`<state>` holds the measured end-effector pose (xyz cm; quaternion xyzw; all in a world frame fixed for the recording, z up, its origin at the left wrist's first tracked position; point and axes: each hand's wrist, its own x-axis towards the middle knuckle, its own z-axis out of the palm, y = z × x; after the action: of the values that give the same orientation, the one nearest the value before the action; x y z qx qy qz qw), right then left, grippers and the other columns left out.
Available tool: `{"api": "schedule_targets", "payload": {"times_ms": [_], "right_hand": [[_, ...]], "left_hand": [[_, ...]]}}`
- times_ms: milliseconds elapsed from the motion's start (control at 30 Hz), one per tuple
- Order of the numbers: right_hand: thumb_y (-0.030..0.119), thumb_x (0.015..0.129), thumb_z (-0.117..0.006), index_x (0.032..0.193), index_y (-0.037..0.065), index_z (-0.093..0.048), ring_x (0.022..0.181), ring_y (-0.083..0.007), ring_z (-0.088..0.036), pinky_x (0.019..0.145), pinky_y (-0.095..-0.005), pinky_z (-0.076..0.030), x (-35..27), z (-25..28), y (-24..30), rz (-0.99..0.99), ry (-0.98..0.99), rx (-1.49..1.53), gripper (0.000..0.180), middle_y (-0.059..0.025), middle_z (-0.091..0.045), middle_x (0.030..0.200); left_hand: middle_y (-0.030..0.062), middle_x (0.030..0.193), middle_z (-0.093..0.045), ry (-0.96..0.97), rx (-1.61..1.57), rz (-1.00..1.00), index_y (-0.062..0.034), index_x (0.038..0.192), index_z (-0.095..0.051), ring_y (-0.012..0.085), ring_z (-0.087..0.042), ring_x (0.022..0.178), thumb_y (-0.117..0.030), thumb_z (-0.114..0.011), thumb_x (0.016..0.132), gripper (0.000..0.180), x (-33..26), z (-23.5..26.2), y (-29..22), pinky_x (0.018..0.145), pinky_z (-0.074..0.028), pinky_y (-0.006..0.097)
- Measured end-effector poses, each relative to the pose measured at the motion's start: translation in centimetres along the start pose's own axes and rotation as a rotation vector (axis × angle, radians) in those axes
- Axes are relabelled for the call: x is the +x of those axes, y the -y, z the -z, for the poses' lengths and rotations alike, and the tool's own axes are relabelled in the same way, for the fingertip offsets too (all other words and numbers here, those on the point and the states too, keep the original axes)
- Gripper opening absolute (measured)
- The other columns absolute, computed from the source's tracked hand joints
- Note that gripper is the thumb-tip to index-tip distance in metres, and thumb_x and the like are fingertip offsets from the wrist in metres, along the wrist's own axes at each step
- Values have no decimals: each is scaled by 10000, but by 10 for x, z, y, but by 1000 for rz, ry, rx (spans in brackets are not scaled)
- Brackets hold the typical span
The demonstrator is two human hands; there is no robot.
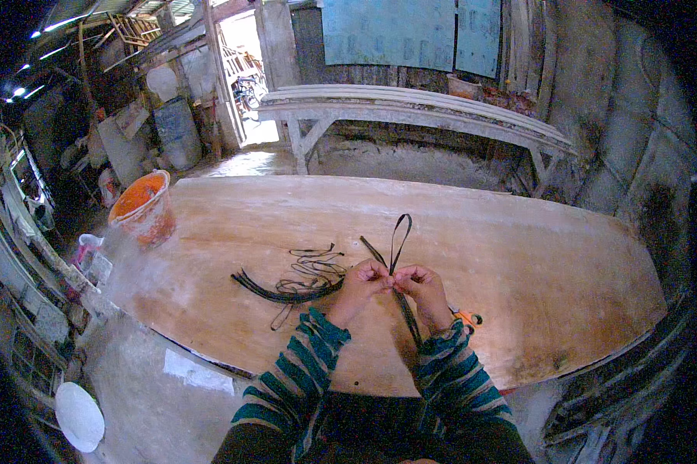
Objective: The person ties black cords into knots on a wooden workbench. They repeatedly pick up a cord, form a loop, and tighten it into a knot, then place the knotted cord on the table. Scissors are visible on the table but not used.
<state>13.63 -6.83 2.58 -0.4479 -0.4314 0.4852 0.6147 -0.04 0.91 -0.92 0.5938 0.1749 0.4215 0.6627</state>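
Note:
Over the middle of the wooden table, both hands meet fingertip to fingertip on a thin black strap [408,321]. A narrow loop of it stands up above the fingers, a short end sticks out to the upper left, and a longer part hangs toward me. My left hand [361,288] pinches it from the left; my right hand [423,291] pinches it from the right. The exact spot they grip is hidden by the fingers. Beside my left hand lies a bundle of black straps [275,292] with thin dark cord [310,267] loosely tangled next to it. Orange-handled scissors [467,318] lie by my right wrist, partly covered.
An orange bucket [149,224] smeared with white stands at the table's [549,286] far left end. Behind the table runs a long whitish bench [410,112]. A white round lid-like disc [79,416] is low at the left. A bright doorway [242,77] opens at the back.

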Motion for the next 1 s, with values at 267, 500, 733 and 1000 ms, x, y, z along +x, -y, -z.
{"api": "schedule_targets", "payload": {"times_ms": [267,500,733,1000], "right_hand": [[57,789,-580,853,-1,-602,720,-116,-556,685,-237,-448,3,-2,-9,78,-21,4,89,-44,-612,786],[56,791,-585,823,3,-607,726,-110,-562,694,-234,-452,2,-2,-6,140,35,-22,66,-50,-615,773],[36,774,-584,844,-4,-619,737,-128,-562,681,-229,-445,6,1,-16,230,-86,-233,88,-54,-615,820],[48,780,-590,854,-2,-616,746,-120,-567,704,-245,-454,-2,-5,4,91,6,33,93,-49,-621,806]], "left_hand": [[47,780,-606,-50,-106,17,-48,815,-531,106,-578,704,-55,-622,766,103,2,2,0,603,-458,211],[57,800,-610,-77,-83,90,-16,856,-549,116,-582,712,-44,-620,763,121,2,3,1,633,-470,215],[64,805,-611,-59,-114,37,-12,863,-548,129,-581,712,-37,-618,759,127,2,1,1,643,-474,231],[72,802,-611,-92,-115,21,-21,871,-542,132,-585,705,-27,-599,774,113,-2,-4,-9,636,-477,234]]}}
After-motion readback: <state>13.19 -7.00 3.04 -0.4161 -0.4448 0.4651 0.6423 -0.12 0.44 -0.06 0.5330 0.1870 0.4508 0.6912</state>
